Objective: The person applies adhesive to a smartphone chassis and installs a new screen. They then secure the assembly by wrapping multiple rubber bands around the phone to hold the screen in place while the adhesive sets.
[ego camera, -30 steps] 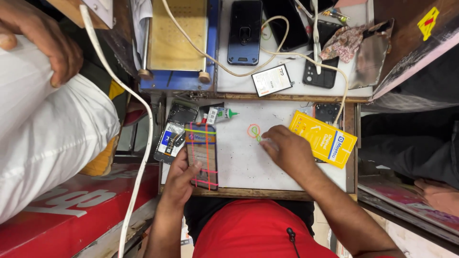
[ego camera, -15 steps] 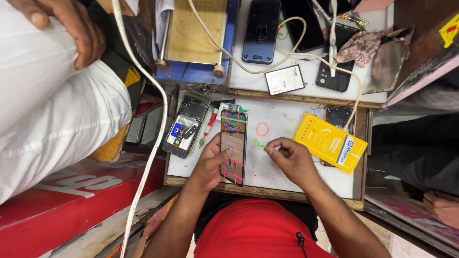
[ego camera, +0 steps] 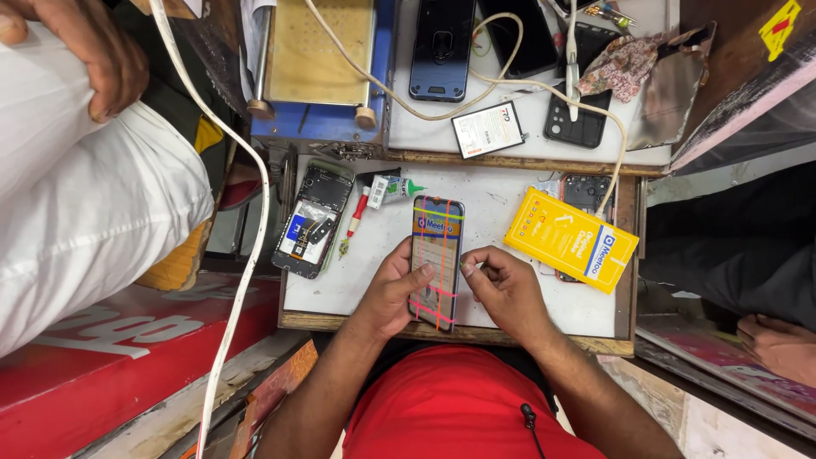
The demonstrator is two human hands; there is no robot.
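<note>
A phone screen panel (ego camera: 437, 246) bound with coloured rubber bands lies lengthwise on the small white work board (ego camera: 497, 204). My left hand (ego camera: 395, 289) grips its left edge near the lower end, thumb on the glass. My right hand (ego camera: 506, 289) is at its right edge, fingertips pinched together against the side of the panel. An opened phone body (ego camera: 306, 223) with its inner parts exposed lies to the left of the panel.
A yellow flat box (ego camera: 571, 240) lies at the board's right. A red-handled brush (ego camera: 353, 223) and a small glue tube (ego camera: 395, 189) lie near the opened phone. Behind are a blue heating plate (ego camera: 323, 68), dark phones (ego camera: 442, 47), a white cable (ego camera: 246, 255). Another person's white sleeve (ego camera: 76, 212) is at left.
The banded panel has moved from the board's left toward its middle. My right hand left the small band ring and came to the panel's right edge. My left hand still grips the panel.
</note>
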